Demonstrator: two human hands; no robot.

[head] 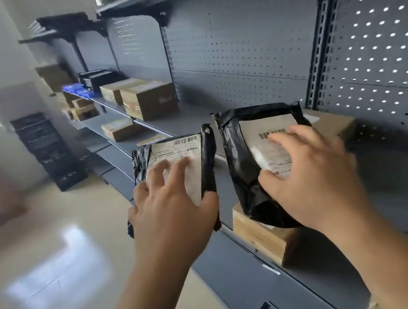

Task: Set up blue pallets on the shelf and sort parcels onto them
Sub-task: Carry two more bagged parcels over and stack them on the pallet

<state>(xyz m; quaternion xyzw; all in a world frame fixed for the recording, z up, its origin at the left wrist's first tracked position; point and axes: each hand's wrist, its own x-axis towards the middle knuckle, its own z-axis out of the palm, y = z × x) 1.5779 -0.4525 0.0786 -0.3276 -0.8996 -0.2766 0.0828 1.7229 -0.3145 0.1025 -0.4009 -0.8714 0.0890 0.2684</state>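
My left hand grips a black plastic parcel with a white label, held in the air at the front edge of the grey shelf. My right hand lies on the label of a second black parcel, fingers spread over it. That parcel rests on a brown cardboard box on the shelf. Blue pallets lie far down the shelf on the left. I cannot tell whether the right hand grips its parcel or only presses on it.
Cardboard boxes stand further along the shelf, with more on the lower shelves. Another box sits behind the right parcel. Black crates are stacked on the floor at the shelf's far end. The pegboard back wall rises behind the shelf.
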